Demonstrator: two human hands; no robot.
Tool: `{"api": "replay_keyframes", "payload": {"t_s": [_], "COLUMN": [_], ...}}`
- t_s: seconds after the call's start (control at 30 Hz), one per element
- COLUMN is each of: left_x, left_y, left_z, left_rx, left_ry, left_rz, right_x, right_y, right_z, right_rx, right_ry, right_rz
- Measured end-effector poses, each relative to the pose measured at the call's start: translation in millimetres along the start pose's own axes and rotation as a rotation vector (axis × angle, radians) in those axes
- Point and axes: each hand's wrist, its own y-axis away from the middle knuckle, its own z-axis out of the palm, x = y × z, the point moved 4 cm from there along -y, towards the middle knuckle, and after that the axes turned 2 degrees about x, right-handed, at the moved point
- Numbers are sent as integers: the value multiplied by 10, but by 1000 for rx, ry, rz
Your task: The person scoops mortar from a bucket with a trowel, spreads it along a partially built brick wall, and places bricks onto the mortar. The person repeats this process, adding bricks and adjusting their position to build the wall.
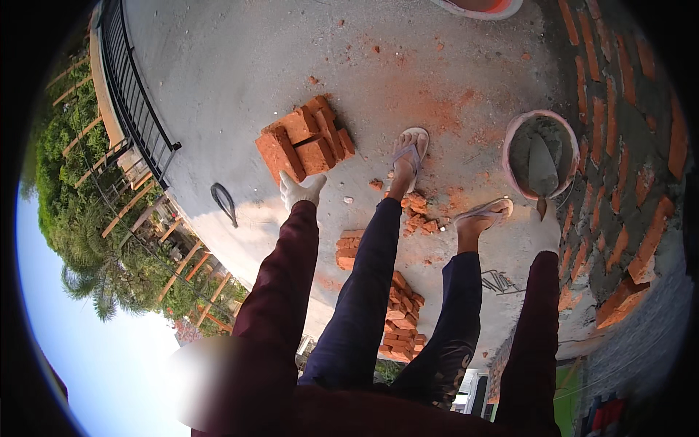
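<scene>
clearly gloved hands, left (302, 191) splayed beside rough rectangular bricks (297, 127), right (545, 229) clasping pointed trowel (542, 166)

Bright daylight; sky (109, 353) glares white; edges bend.

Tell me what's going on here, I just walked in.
A person in white gloves is working beside a brick wall. The right-hand grip is closed around a trowel, whose blade lies in a round bucket of grey mortar. The left-hand grip is open at the near edge of a small pile of bricks; whether it touches them is hard to tell. Broken brick pieces lie near the sandaled feet.
</scene>
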Motion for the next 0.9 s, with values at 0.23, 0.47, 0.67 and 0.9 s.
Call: {"api": "replay_keyframes", "payload": {"t_s": [0.23,0.47,0.67,0.9], "left_x": [-359,-217,156,1540], "left_y": [-1405,-1102,-157,1731], "left_z": [21,-45,-69,-447], "left_rx": [154,-244,-847,-1459], "left_ry": [197,898,2074,1844], "left_rz": [67,-55,-167,404], "right_x": [398,-173,-1750,-3251], "right_y": [-404,316,1039,1766], "right_z": [493,42,-76,-1148], "right_rx": [44,208,-475,-338], "right_ry": [-82,232,-456,-482], "right_rz": [-75,-18,-189,-732]}}
